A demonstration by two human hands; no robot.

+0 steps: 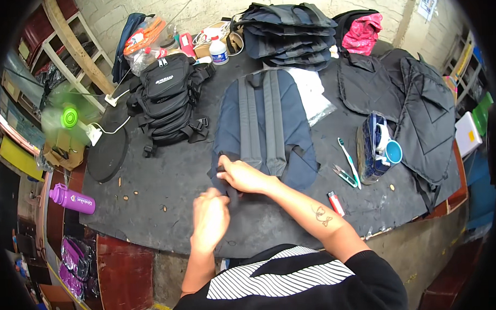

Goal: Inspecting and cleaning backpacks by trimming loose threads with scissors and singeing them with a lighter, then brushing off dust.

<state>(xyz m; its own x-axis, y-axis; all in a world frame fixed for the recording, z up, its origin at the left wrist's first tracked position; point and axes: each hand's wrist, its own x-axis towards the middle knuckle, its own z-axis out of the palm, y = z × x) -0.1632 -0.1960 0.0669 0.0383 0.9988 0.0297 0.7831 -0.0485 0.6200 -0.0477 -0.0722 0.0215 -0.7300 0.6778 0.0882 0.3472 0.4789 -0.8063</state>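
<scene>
A navy blue backpack [229, 123] with two grey shoulder straps [273, 116] lies on the black worktable, straps facing up. At its lower left corner my right hand [246, 177] is closed on a black strap, with the thumb and fingers pinched round it. My left hand [210, 216] is just below and to the left, its fingers curled and smeared by motion. A dark strap end [233, 198] hangs between the two hands. Whatever is inside my left fingers is hidden.
On the right are thread snips [345, 175], a toothbrush [349, 163], a red lighter [335, 203], a blue container with a cup [371, 150] and black fabric panels [421, 110]. Stacked navy bags [290, 33], a white bottle [218, 51] and a black bag [169, 100] stand behind; a purple bottle [72, 198] is left.
</scene>
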